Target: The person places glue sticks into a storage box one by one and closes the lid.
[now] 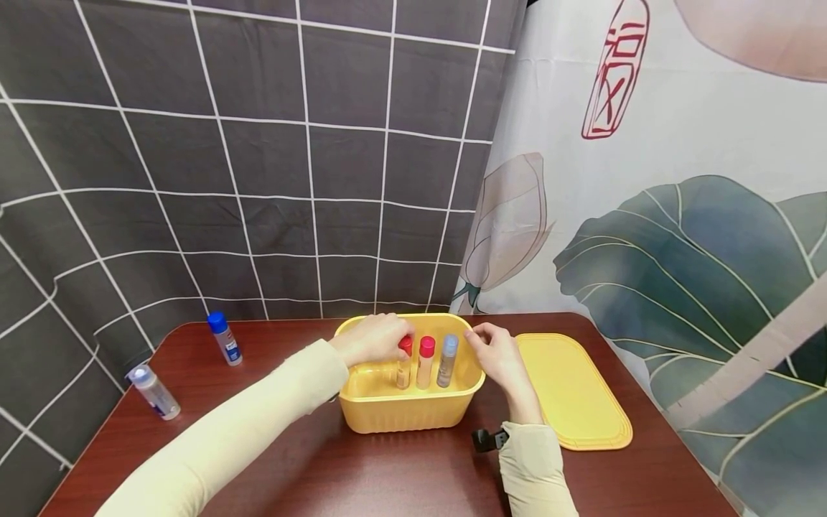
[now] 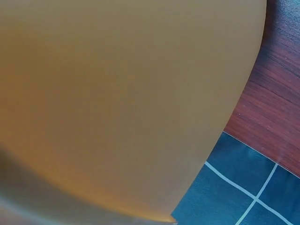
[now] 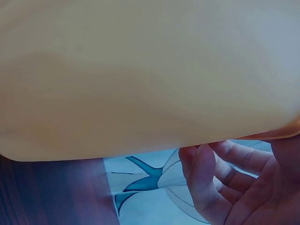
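My left hand (image 1: 381,337) reaches over the left part of a yellow bin (image 1: 407,415) and pinches a red-capped glue stick (image 1: 403,373) by its cap. Right beside it inside the bin stand a pink-capped glue stick (image 1: 425,366) and a grey-blue-capped one (image 1: 447,362). At the bin's right end, the thumb and fingertips of my right hand (image 1: 502,357) pinch the rim. In the right wrist view, the thumb and curled fingers (image 3: 201,173) meet at the bin's edge. The bin wall (image 2: 117,103) fills most of the left wrist view, hiding the left hand there.
To the left on the brown table (image 1: 362,474) stand a blue-capped glue stick (image 1: 227,343) and a pale-capped clear one (image 1: 156,395), the latter near the table's left edge. A flat yellow lid (image 1: 575,395) lies right of the bin. Hanging cloths back the table.
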`<state>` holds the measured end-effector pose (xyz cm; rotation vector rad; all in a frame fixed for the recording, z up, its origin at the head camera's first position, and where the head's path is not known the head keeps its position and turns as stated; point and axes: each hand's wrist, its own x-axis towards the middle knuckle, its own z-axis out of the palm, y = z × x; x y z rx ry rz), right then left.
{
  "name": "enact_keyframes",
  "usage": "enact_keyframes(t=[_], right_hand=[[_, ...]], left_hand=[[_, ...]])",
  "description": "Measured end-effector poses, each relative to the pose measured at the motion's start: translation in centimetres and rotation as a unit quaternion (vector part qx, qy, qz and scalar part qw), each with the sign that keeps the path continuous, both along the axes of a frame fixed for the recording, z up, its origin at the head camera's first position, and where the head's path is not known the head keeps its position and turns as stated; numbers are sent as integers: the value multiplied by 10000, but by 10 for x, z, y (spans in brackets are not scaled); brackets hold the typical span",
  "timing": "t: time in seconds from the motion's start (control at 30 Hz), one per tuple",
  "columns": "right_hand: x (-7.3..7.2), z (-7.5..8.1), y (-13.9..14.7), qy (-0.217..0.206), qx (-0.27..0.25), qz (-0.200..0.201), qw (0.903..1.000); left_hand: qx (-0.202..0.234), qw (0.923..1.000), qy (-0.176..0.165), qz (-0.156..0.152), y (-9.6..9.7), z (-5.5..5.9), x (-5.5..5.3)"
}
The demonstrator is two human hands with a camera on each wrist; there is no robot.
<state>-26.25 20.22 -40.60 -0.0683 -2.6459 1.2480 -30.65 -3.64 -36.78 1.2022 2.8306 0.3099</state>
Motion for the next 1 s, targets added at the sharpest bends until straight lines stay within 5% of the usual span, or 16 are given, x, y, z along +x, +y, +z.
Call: enact_keyframes(t=[0.33, 0.57, 0.87, 1.0], right_hand=[[1, 1, 0, -61, -1, -41, 10000], [1, 2, -1, -99, 8, -39, 9999], [0, 1, -2, -114, -46, -36, 9999], [0, 1, -1, -126, -50, -46, 9999]], left_hand=[[48, 10000, -76, 29, -3, -2, -6], [4, 9988, -288, 395, -9, 4, -4], [779, 9899, -1107, 413, -30, 13, 3], [1096, 9866, -1158, 359, -39, 17, 8]])
